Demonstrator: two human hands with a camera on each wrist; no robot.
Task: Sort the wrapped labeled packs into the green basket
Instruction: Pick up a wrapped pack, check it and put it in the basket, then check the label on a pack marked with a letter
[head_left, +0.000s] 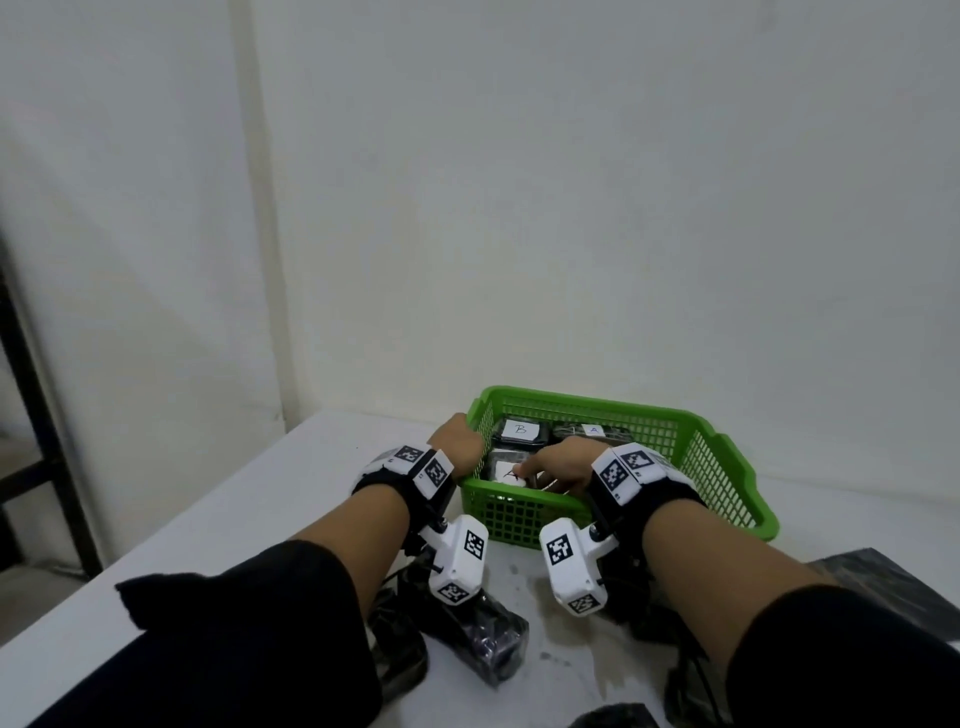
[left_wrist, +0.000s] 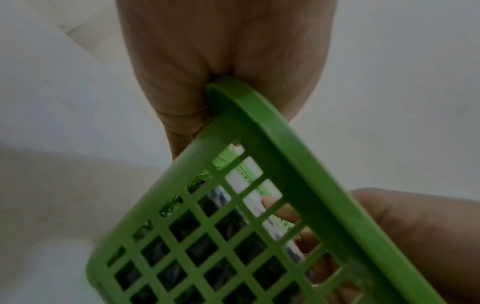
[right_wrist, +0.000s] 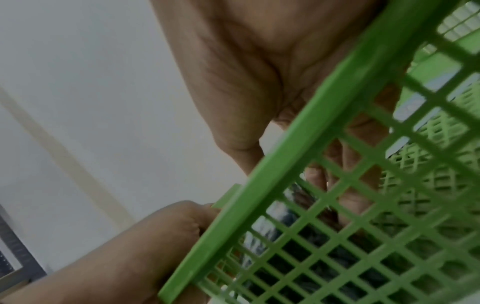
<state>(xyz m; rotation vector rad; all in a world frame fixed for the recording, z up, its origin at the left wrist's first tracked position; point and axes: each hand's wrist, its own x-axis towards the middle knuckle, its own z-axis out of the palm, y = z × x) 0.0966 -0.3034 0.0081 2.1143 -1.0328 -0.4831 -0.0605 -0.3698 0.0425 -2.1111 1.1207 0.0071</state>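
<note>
The green basket (head_left: 696, 431) stands on the white table (head_left: 249, 519) near the wall. Inside lie black wrapped packs: one labelled B (head_left: 521, 431), one labelled A (head_left: 592, 431) at the back, and another labelled A (head_left: 506, 474) at the near left. My left hand (head_left: 460, 439) grips the basket's left rim (left_wrist: 285, 131) between thumb and fingers. My right hand (head_left: 558, 462) reaches over the near rim (right_wrist: 285, 148) into the basket. Its thumb lies on the near pack's label and its fingers curl at the pack's edge, partly hidden by the mesh.
Black wrapped packs lie on the table in front of the basket, under my forearms (head_left: 488, 639), (head_left: 400, 654), one at the bottom edge (head_left: 613, 717). A black sheet (head_left: 893, 587) lies at the right. A dark metal frame (head_left: 31, 389) stands left of the table.
</note>
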